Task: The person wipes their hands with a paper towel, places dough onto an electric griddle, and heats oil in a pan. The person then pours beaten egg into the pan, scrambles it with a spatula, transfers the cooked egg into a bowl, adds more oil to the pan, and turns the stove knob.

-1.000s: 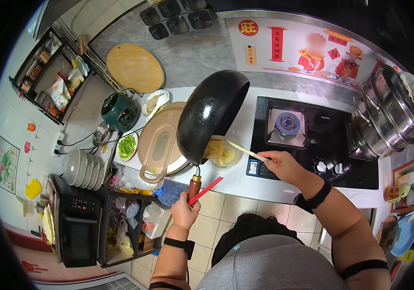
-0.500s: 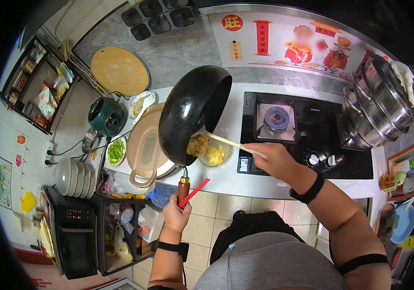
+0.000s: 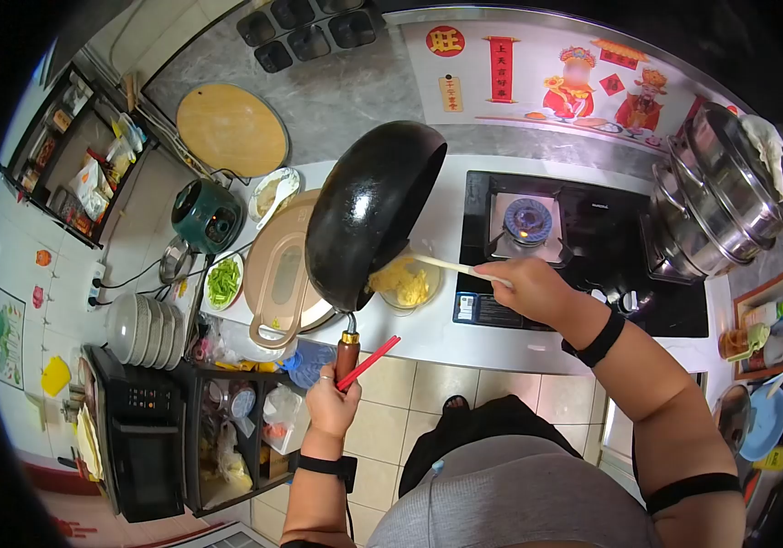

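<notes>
My left hand [image 3: 331,404] grips the wooden handle of a black wok [image 3: 355,210], with red chopsticks [image 3: 369,362] held against it. The wok is tipped on its side above a clear bowl [image 3: 402,311] on the counter. Yellow food resembling scrambled egg [image 3: 412,289] lies in the bowl and at the wok's lower rim. My right hand [image 3: 537,290] is closed around a pale spatula [image 3: 452,266], whose head reaches to the wok's rim and is partly hidden there.
A gas stove [image 3: 583,306] with a lit burner [image 3: 527,222] is to the right, steel steamer pots [image 3: 715,205] beside it. Left of the wok are a beige lidded cooker [image 3: 273,279], a plate of chopped greens [image 3: 223,282], a white dish [image 3: 274,194] and a green rice cooker [image 3: 206,216].
The clump of food at the wok's rim has slid down into the bowl. My right hand and the spatula have shifted slightly right; the wok stays tipped.
</notes>
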